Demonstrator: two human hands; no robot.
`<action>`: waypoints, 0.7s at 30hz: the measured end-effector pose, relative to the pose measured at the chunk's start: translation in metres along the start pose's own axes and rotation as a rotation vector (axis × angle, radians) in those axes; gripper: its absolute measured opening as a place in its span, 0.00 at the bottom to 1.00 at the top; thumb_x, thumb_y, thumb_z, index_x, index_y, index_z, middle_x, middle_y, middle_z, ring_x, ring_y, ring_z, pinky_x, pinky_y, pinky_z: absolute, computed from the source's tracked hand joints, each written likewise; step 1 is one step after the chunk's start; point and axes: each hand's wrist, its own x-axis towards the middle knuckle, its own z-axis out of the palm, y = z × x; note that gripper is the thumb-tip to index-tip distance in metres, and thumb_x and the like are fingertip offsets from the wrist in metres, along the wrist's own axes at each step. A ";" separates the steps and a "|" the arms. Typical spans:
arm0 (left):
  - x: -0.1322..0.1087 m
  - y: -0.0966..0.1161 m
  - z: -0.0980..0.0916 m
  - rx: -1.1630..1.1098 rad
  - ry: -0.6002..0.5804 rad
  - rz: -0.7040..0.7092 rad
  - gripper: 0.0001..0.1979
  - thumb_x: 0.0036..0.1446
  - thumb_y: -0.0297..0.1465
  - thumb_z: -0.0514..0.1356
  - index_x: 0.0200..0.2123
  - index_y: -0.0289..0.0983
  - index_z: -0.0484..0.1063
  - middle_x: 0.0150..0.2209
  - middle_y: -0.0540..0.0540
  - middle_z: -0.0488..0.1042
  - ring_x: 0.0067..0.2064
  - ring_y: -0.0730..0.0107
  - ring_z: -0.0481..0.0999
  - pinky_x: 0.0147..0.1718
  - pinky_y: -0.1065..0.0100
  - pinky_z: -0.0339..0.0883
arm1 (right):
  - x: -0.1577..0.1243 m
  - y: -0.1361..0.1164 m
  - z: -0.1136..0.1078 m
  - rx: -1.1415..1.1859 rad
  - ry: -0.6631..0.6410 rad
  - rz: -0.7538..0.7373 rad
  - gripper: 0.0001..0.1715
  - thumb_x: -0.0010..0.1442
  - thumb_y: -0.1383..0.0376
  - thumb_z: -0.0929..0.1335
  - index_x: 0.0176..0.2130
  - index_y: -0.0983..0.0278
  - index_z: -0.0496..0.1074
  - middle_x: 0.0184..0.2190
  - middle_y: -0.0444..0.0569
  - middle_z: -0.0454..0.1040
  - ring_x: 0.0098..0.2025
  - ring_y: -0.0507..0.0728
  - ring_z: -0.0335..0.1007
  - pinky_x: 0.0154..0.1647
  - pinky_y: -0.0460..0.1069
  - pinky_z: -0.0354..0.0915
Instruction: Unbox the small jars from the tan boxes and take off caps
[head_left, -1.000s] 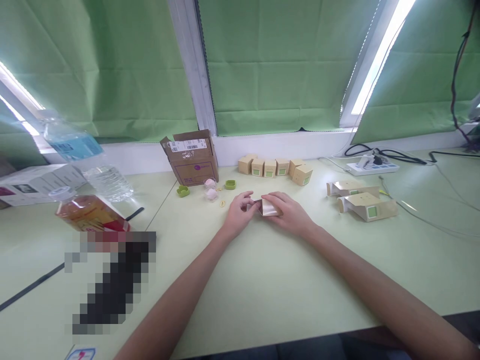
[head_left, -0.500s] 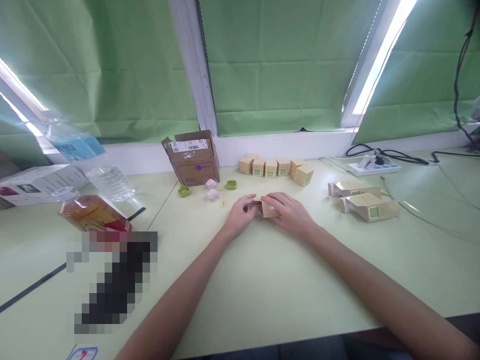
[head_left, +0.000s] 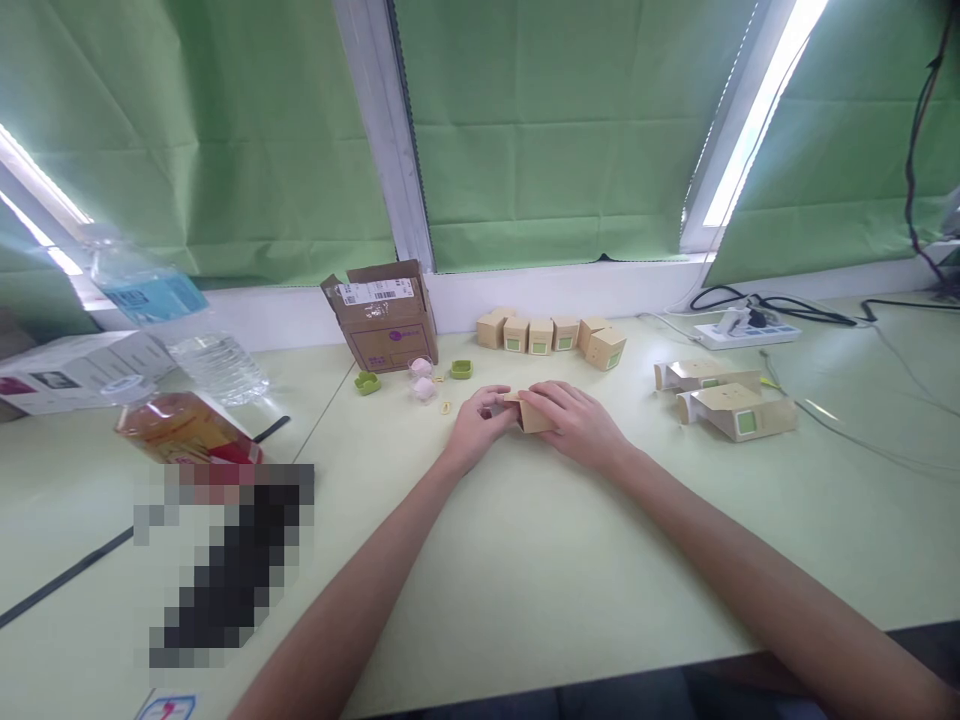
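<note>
Between my hands, just above or on the table, is a small tan cardboard box. My right hand grips its right side, fingers over the top. At its left end, my left hand has its fingers closed at the box's edge; part of the box is hidden behind them. To the left lie two green trays, one nearer my left hand and another further left. Pink pieces in clear plastic and a small yellow piece lie between them and my hand.
Several closed small boxes line the wall. Two part-folded boxes lie right, before a power strip with cables. An opened carton stands at the back. A drink bottle and a water bottle are left.
My left hand's fingers have shifted slightly at the box's left end. The right hand keeps its grip on the box, and the other things stay where they were.
</note>
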 end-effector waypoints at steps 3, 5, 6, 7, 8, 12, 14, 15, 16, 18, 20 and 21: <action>0.002 -0.002 -0.001 -0.201 0.101 -0.024 0.12 0.52 0.37 0.68 0.28 0.36 0.72 0.51 0.40 0.77 0.47 0.62 0.77 0.48 0.63 0.69 | -0.001 0.005 -0.003 -0.005 -0.005 0.061 0.28 0.66 0.64 0.68 0.64 0.60 0.63 0.57 0.56 0.73 0.58 0.66 0.69 0.52 0.59 0.71; 0.004 -0.005 -0.003 -0.302 0.152 -0.037 0.12 0.53 0.38 0.67 0.30 0.36 0.69 0.47 0.41 0.79 0.45 0.64 0.77 0.47 0.63 0.71 | -0.002 0.009 -0.005 -0.023 -0.029 0.106 0.28 0.67 0.62 0.68 0.64 0.59 0.63 0.57 0.56 0.72 0.58 0.66 0.69 0.53 0.58 0.70; 0.005 -0.007 -0.004 -0.333 0.180 -0.044 0.13 0.55 0.39 0.66 0.31 0.37 0.68 0.46 0.41 0.79 0.44 0.64 0.78 0.46 0.63 0.72 | -0.003 0.011 -0.006 -0.041 -0.045 0.138 0.28 0.67 0.62 0.67 0.64 0.59 0.64 0.58 0.56 0.72 0.58 0.66 0.69 0.53 0.58 0.70; 0.006 -0.009 -0.005 -0.362 0.204 -0.056 0.13 0.56 0.39 0.65 0.33 0.38 0.66 0.45 0.42 0.80 0.43 0.65 0.78 0.45 0.62 0.73 | -0.004 0.014 -0.007 -0.064 -0.059 0.181 0.28 0.66 0.62 0.67 0.64 0.60 0.64 0.58 0.56 0.72 0.58 0.66 0.69 0.54 0.59 0.69; 0.007 -0.010 -0.006 -0.394 0.221 -0.070 0.14 0.57 0.40 0.64 0.34 0.38 0.65 0.45 0.42 0.80 0.43 0.65 0.79 0.43 0.61 0.74 | -0.005 0.016 -0.007 -0.090 -0.070 0.233 0.28 0.66 0.62 0.67 0.63 0.60 0.64 0.58 0.56 0.72 0.58 0.67 0.68 0.53 0.59 0.69; 0.007 -0.010 -0.006 -0.501 0.213 -0.100 0.17 0.57 0.41 0.67 0.36 0.39 0.63 0.45 0.42 0.80 0.40 0.65 0.81 0.38 0.60 0.77 | -0.010 0.029 -0.008 -0.226 -0.069 0.501 0.30 0.64 0.61 0.67 0.63 0.63 0.64 0.58 0.61 0.71 0.58 0.72 0.67 0.51 0.63 0.68; 0.006 -0.008 -0.004 -0.468 0.182 -0.066 0.17 0.57 0.42 0.67 0.36 0.39 0.63 0.44 0.42 0.81 0.39 0.66 0.81 0.38 0.61 0.77 | -0.011 0.032 -0.009 -0.313 -0.019 0.605 0.31 0.64 0.61 0.66 0.64 0.67 0.63 0.59 0.68 0.69 0.60 0.77 0.64 0.52 0.68 0.66; 0.005 -0.007 -0.002 -0.442 0.166 -0.045 0.17 0.58 0.42 0.67 0.36 0.39 0.63 0.44 0.42 0.81 0.39 0.67 0.80 0.38 0.62 0.76 | -0.011 0.032 -0.009 -0.343 0.022 0.621 0.32 0.64 0.62 0.66 0.64 0.69 0.63 0.61 0.70 0.67 0.62 0.78 0.62 0.54 0.71 0.64; 0.004 -0.006 0.000 -0.413 0.152 -0.022 0.17 0.58 0.42 0.67 0.36 0.39 0.64 0.43 0.42 0.81 0.39 0.67 0.80 0.40 0.62 0.75 | -0.010 0.031 -0.009 -0.351 0.068 0.605 0.31 0.65 0.62 0.66 0.64 0.69 0.63 0.62 0.71 0.65 0.63 0.79 0.60 0.57 0.73 0.61; 0.002 -0.003 0.003 -0.341 0.124 0.025 0.15 0.59 0.42 0.66 0.35 0.39 0.66 0.43 0.40 0.81 0.41 0.67 0.80 0.44 0.62 0.73 | -0.007 0.023 -0.008 -0.274 0.155 0.500 0.28 0.66 0.61 0.64 0.63 0.66 0.64 0.64 0.68 0.64 0.65 0.75 0.59 0.62 0.73 0.56; -0.002 0.000 0.005 -0.249 0.090 0.076 0.14 0.61 0.41 0.65 0.35 0.38 0.68 0.45 0.39 0.81 0.44 0.65 0.79 0.48 0.60 0.71 | -0.003 0.009 -0.005 -0.105 0.217 0.372 0.22 0.69 0.60 0.63 0.60 0.62 0.67 0.62 0.63 0.67 0.64 0.70 0.63 0.64 0.68 0.58; -0.004 0.001 0.006 -0.201 0.072 0.103 0.13 0.62 0.41 0.64 0.35 0.38 0.70 0.47 0.38 0.80 0.46 0.63 0.79 0.50 0.59 0.71 | 0.000 0.002 -0.003 -0.016 0.235 0.324 0.20 0.70 0.60 0.63 0.58 0.60 0.69 0.60 0.61 0.69 0.63 0.68 0.65 0.63 0.66 0.60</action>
